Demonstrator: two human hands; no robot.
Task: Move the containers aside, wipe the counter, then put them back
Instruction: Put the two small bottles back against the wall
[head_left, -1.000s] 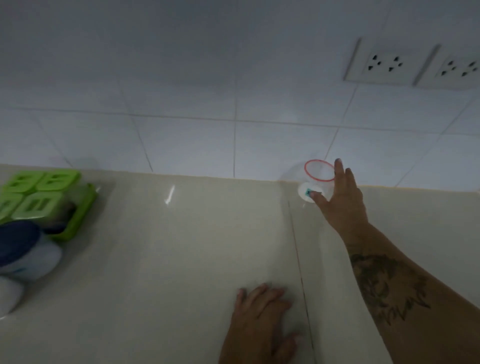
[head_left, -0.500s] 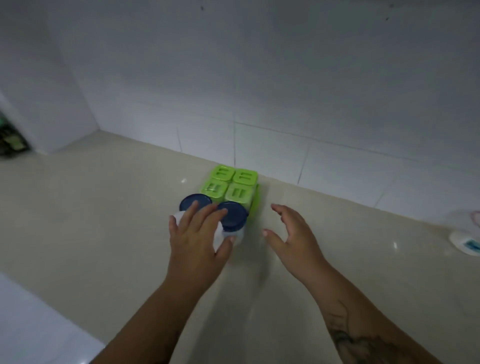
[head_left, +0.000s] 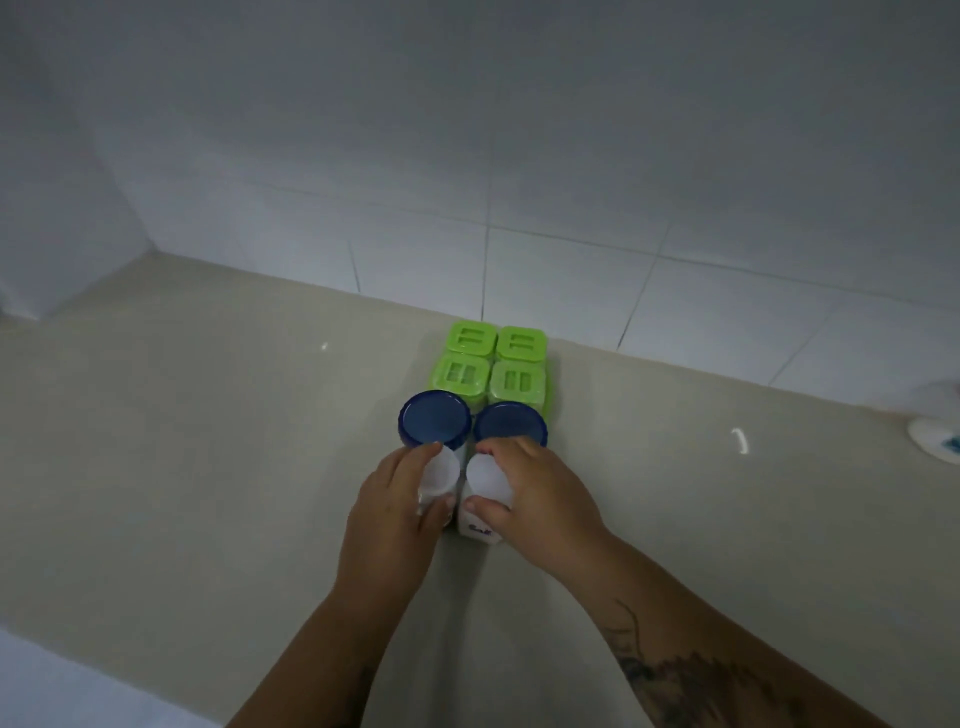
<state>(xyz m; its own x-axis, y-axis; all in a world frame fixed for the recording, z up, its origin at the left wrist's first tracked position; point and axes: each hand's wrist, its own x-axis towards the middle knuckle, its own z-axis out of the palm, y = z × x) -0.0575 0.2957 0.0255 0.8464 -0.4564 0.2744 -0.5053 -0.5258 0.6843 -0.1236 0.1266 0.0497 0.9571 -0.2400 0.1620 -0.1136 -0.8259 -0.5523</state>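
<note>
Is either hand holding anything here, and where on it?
Yes. The left hand grips one white-capped shaker around its upper body below the cap; the right hand grips the other white-capped shaker the same way. Both stand upright.

Four bright green lids (head_left: 495, 367) with slotted tops, two dark blue lids (head_left: 435, 419), two white bottles (head_left: 487, 480), beige bench (head_left: 208, 441), white tiled wall (head_left: 519, 182).

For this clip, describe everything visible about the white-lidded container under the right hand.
The white-lidded container stands upright on the beige counter, nearest the camera, right of its twin. It has a round white cap and a pale, seemingly plastic body with a small blue label, unreadable, low on its front. The right hand grips it, fingers over the cap and thumb on its near side. A blue-lidded jar stands directly behind; contact cannot be told.
</note>
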